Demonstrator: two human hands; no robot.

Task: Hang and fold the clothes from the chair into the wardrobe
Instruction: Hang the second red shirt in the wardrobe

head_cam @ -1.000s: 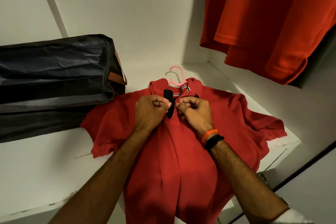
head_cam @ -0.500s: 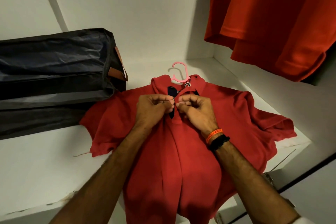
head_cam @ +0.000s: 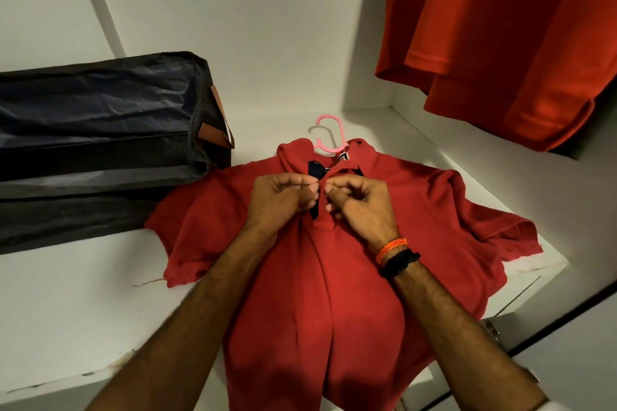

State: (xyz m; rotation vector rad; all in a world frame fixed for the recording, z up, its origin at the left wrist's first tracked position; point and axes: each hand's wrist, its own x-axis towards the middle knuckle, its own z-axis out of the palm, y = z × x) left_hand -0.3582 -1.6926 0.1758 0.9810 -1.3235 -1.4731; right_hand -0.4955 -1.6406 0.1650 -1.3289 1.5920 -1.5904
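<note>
- Your left hand (head_cam: 279,195) and right hand (head_cam: 359,202) sit side by side, each with fingers curled, pinching the placket of the red polo shirt (head_cam: 334,277).
- The shirt lies flat on the white shelf (head_cam: 83,310) under both hands, its hem hanging over the shelf's front edge.
- A pink hanger hook (head_cam: 329,135) pokes out of the collar just beyond your fingertips.
- A dark bag (head_cam: 100,130) sits left of your left hand.
- 2 red garments (head_cam: 500,37) hang above and right of your right hand.
</note>
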